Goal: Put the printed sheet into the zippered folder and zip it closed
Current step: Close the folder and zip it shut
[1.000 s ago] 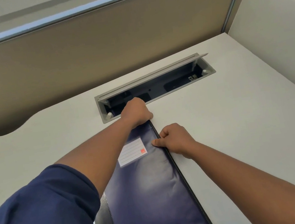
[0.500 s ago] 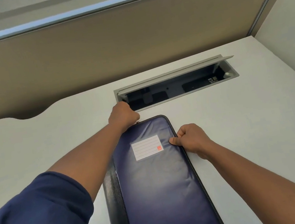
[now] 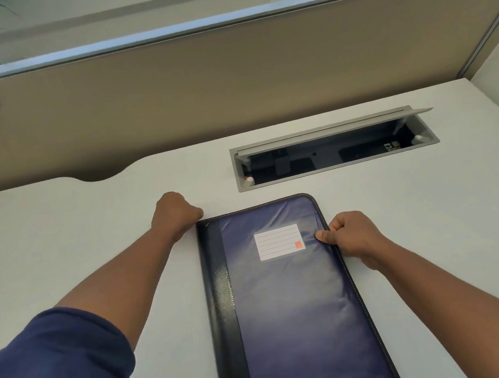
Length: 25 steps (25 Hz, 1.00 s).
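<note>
The folder (image 3: 297,306) lies closed at lower centre of the desk (image 3: 68,239), left hand (image 3: 176,215) fisted at its upper left corner, right hand (image 3: 352,237) pinching its right edge, below the open cable tray (image 3: 334,148).

Both arms reach forward, left hand (image 3: 176,213) fisted, right hand (image 3: 350,237) curled with thumb pressing.

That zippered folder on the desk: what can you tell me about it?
The zippered folder lies flat and closed on the white desk. It looks like glossy navy leatherette with a black spine strip, stitched edging and a white lined label. The left hand is fisted at its far left corner; the right hand pinches its right edge.
</note>
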{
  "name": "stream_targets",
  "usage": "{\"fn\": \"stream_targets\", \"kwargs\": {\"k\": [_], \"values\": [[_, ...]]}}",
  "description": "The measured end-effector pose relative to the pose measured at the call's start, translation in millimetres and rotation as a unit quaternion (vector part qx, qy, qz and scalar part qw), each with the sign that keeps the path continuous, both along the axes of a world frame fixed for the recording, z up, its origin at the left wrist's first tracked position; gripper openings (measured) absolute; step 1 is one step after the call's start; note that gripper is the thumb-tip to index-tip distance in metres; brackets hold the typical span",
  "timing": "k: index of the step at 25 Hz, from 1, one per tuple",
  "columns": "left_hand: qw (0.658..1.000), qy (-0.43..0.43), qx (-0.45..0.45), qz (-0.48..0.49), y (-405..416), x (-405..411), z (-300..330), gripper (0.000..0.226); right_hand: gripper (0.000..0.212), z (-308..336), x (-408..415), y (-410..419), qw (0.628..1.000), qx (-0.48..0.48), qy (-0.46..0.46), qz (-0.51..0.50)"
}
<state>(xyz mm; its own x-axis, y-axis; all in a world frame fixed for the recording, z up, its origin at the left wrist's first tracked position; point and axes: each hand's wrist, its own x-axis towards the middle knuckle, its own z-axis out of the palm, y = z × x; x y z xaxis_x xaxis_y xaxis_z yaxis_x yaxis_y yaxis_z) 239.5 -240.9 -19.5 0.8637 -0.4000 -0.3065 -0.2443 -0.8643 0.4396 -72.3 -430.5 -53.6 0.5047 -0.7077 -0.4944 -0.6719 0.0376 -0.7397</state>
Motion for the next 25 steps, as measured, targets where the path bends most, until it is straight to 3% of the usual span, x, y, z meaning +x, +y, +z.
{"fn": "stream_targets", "kwargs": {"k": [4, 8, 12, 17, 25], "values": [[0.999, 0.011, -0.042, 0.005, 7.8, -10.3, -3.2, 0.035, 0.04, -0.5, 0.6, 1.5, 1.0, -0.005, 0.001, -0.003], [0.991, 0.019, -0.13, 0.039, 22.5, -26.7, -6.0, 0.021, 0.036, 1.7, -7.0, 10.6, 0.999, -0.018, -0.032, -0.026], [0.978, 0.067, -0.192, 0.052, 55.0, -61.5, -8.0, 0.045, 0.028, 6.0, -31.8, 32.1, 0.993, 0.01, -0.097, -0.061], [0.971, 0.098, -0.213, 0.039, 112.0, -124.5, -15.7, 0.04, 0.034, 6.7, -75.9, 68.2, 0.988, 0.024, -0.139, -0.059], [0.968, 0.147, -0.201, 0.034, 177.2, -207.8, -8.0, 0.056, 0.036, 8.8, -133.0, 119.1, 0.991, 0.011, -0.117, -0.061]]}}
